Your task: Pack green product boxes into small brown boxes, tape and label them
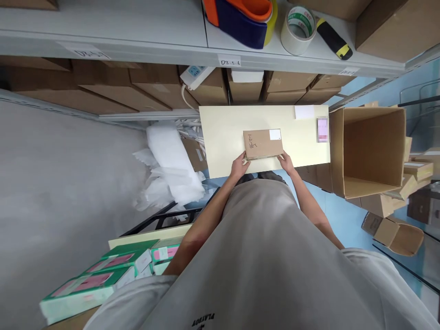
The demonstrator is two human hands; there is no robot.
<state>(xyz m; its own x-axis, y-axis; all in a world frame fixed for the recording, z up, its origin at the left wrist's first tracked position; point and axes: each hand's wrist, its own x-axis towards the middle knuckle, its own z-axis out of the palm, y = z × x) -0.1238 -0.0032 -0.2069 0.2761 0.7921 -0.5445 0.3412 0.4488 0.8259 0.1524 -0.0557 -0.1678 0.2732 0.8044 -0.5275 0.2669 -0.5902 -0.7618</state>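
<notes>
Carton (264, 145): flat, rectangular, brown cardboard; white paper label (275, 134), handwritten marks (252, 141). Location: smooth, cream bench (222, 137). Left hand (240, 166), right hand (286, 162): each pinching a near corner.

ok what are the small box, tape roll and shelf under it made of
The small box looks like matte cardboard: plain brown. The tape roll is probably smooth plastic film, pale around a printed core. The shelf: perhaps painted metal, smooth grey with a straight front lip.
</notes>
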